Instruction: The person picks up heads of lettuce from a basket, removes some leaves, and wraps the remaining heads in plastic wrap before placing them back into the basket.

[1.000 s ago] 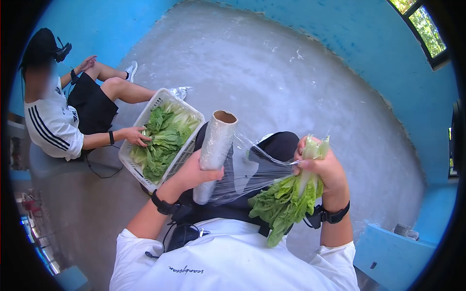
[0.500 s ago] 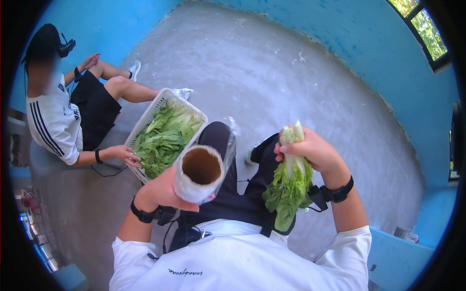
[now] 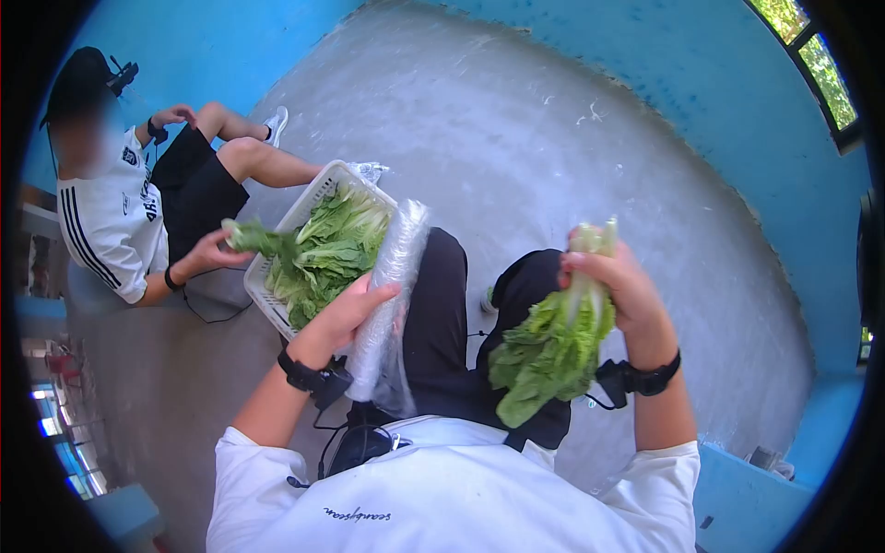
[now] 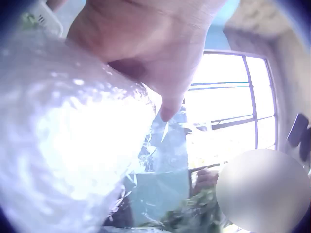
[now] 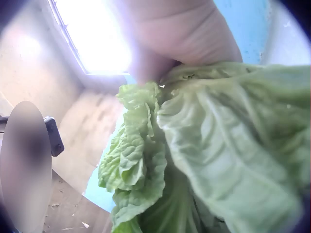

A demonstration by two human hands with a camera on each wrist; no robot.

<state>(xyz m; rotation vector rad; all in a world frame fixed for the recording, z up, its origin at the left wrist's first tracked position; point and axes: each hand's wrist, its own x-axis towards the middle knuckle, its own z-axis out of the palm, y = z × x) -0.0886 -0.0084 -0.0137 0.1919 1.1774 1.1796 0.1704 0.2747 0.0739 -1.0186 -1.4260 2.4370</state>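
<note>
In the head view my left hand (image 3: pixel 343 318) grips a roll of clear plastic film (image 3: pixel 390 276), which stands slanted over my lap with a loose flap of film along its lower right side. My right hand (image 3: pixel 622 276) holds a bunch of leafy greens (image 3: pixel 553 346) by its pale stems, leaves hanging down and to the left. The left wrist view shows the shiny roll (image 4: pixel 73 145) close under my left hand (image 4: pixel 146 39). Broad leaves (image 5: pixel 218 131) fill much of the right wrist view below my right hand (image 5: pixel 180 29).
A white plastic basket (image 3: pixel 263 300) with more greens (image 3: pixel 336 244) stands left of my knees. Beside it sits another person (image 3: pixel 115 207) in a white shirt, holding a bunch of greens (image 3: pixel 263 240) at the basket's left edge. A blue bench-like block (image 3: pixel 737 493) is at the lower right.
The film stretched between my hands at first is no longer stretched there. The roll has swung from end-on to lengthwise. The other person has lifted a bunch of greens to the basket's left.
</note>
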